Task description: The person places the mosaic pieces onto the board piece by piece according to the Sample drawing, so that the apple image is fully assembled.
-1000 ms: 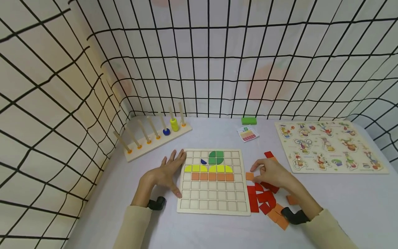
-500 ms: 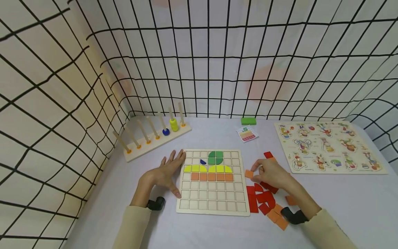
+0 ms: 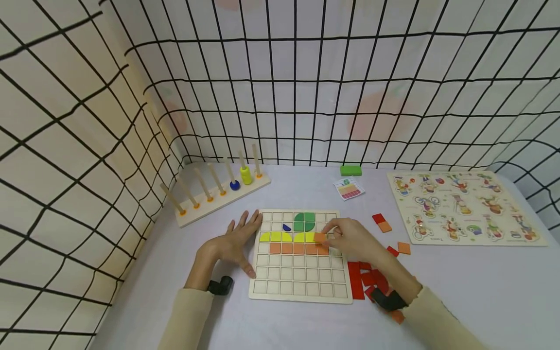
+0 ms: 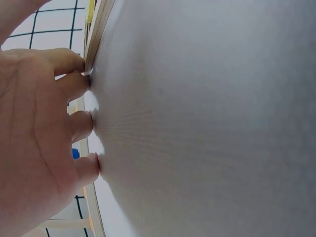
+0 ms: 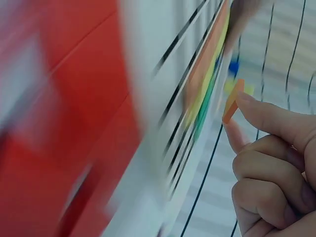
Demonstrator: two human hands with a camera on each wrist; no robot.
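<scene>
A square wooden grid board lies on the white cloth with green, blue, yellow and orange flat pieces set in its upper rows. My left hand rests spread at the board's left edge, its fingertips on the cloth in the left wrist view. Between thumb and forefinger my right hand pinches an orange square tile. In the head view the tile overlaps the right end of the yellow and orange rows. The other fingers of that hand are curled in the right wrist view.
Several red pieces lie right of the board, partly under the right wrist. Beyond are a pattern card, a green block, a picture puzzle board and a peg stand. Black wire mesh encloses the table.
My right hand has lifted the orange tile from beside the board and carried it left over the board. My left hand stays where it was.
</scene>
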